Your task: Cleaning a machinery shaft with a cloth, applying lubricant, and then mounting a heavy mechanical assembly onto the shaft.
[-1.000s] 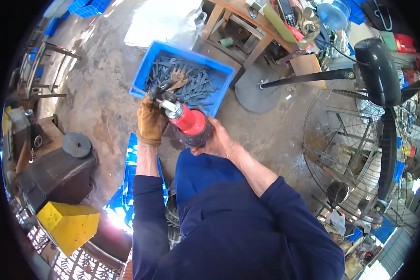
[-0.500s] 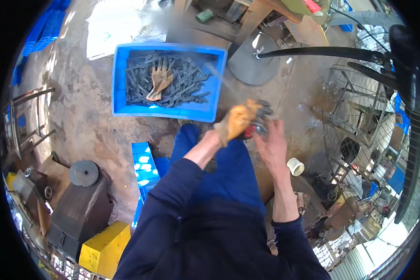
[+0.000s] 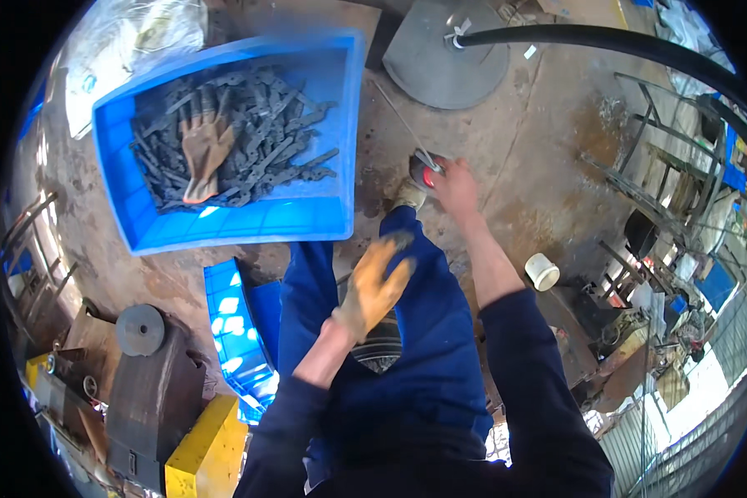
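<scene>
- Blue crate (image 3: 324, 217), holding dark metal pieces (image 3: 266, 158).
- Gloved left grip (image 3: 380, 282), nearer the person than the crate, fingers parted, seemingly empty.
- Bare right grip (image 3: 456, 186), right of the crate, around the red tool.
- Red tool (image 3: 428, 177), right of the crate; steady hold, clear of the shoe (image 3: 410, 196), would probably serve best.

- The brown-grey, hard, stained floor (image 3: 506, 158) carries everything told here; darker patches mark it, and a thin line crosses it on the right.
- A big blue rectangular plastic crate (image 3: 348, 149), at the upper left; its underside is hidden.
- A smaller blue plastic bin (image 3: 228, 311), well to the near side of it, dappled with light.
- A wide round grey metal disc (image 3: 419, 58), flat, at the top.
- A small white scrap (image 3: 529, 51), just beside the disc.
- A white cylindrical cup (image 3: 542, 271), on its side at the right.
- A pale shoe (image 3: 410, 195), below the disc.
</scene>
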Demonstrator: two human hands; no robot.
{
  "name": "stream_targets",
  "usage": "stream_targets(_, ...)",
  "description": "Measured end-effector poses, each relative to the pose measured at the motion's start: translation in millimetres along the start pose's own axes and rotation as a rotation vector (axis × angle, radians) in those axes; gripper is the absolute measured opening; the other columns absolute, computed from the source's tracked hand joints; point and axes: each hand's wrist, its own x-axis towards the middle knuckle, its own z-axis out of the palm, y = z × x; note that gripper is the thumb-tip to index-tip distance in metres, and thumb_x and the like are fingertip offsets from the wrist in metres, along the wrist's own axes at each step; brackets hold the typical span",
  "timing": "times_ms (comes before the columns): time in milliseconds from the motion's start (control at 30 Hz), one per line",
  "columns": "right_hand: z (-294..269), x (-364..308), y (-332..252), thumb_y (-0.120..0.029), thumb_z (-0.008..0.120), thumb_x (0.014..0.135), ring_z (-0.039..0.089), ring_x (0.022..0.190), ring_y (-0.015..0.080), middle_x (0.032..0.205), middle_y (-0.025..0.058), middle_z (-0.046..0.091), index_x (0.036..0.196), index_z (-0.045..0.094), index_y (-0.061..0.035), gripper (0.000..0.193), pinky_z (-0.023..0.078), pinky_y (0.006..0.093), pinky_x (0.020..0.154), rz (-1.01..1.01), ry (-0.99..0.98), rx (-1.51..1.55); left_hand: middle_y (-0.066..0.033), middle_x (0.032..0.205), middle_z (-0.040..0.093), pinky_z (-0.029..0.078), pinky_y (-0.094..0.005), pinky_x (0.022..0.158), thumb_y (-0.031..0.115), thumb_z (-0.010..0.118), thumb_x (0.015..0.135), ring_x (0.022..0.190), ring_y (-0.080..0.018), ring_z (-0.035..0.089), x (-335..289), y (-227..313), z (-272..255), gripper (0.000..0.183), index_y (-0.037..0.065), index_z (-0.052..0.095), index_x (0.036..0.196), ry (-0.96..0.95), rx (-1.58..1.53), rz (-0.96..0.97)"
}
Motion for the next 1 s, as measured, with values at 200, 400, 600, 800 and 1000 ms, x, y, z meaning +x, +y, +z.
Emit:
stream_targets(200, 78.3, 112.7, -47.9, -0.028, 0.06, 0.085, 0.065, 0.1, 0.0457, 0.1, 0.0266, 0.07, 0.107, 0.073, -0.0065, 0.034, 0.052, 0.0525, 0.087, -0.042, -0.023, 0.079, -0.021, 0.113, 0.059, 0.049, -0.0381, 0.093, 0.001, 0.062, 0.089, 0.102, -0.0365, 0.059, -47.8, -48.2, -18.5, 0.03, -0.003, 0.06, 0.119, 0.005, -0.242, -0.307)
stream_targets(400, 95.4, 158.7, -67.2, -0.025, 0.064, 0.091, 0.07, 0.077, 0.0256, 0.086, 0.0169, 0.071, 0.122, 0.068, -0.0028, 0.038, 0.056, 0.0375, 0.072, -0.248, 0.069, 0.482, -0.0212, 0.113, 0.058, 0.048, -0.039, 0.093, 0.0, 0.059, 0.089, 0.103, -0.0329, 0.059, -38.8, -50.0, 3.0, 0.031, -0.007, 0.058, 0.12, 0.024, -0.234, -0.245)
stream_targets(600, 34.8, 9.8, -65.9, -0.04, 0.056, 0.102, 0.065, 0.11, 0.0324, 0.13, 0.0207, 0.059, 0.14, 0.046, 0.0005, 0.056, 0.057, 0.042, 0.091, 0.363, -0.251, 1.411, -0.0102, 0.115, 0.061, 0.048, -0.0357, 0.093, 0.01, 0.055, 0.099, 0.107, -0.0188, 0.057, -53.2, 3.2, -28.6, 0.041, -0.009, 0.052, 0.135, 0.03, -0.569, -0.5)
stream_targets(800, -64.3, -141.0, -14.0, -0.062, 0.038, 0.103, 0.057, 0.123, 0.0394, 0.135, 0.0229, 0.055, 0.141, 0.043, -0.0003, 0.073, 0.047, 0.0536, 0.106, 0.487, -0.155, 2.062, -0.0093, 0.132, 0.059, 0.045, -0.0317, 0.101, 0.046, 0.057, 0.102, 0.117, -0.0173, 0.057, -66.8, 32.1, -56.6, 0.067, -0.006, 0.047, 0.143, -0.079, -0.515, -0.146)
stream_targets(1000, -148.0, -271.3, -8.2, -0.068, 0.026, 0.102, 0.047, 0.133, 0.0434, 0.144, 0.0254, 0.048, 0.143, 0.041, 0.0029, 0.083, 0.038, 0.0579, 0.113, 0.131, 0.065, 2.48, -0.0108, 0.121, 0.059, 0.051, -0.0404, 0.092, 0.028, 0.052, 0.106, 0.1, -0.0218, 0.059, -51.7, 38.7, -103.6, 0.042, 0.003, 0.047, 0.14, -0.295, -0.649, -0.187)
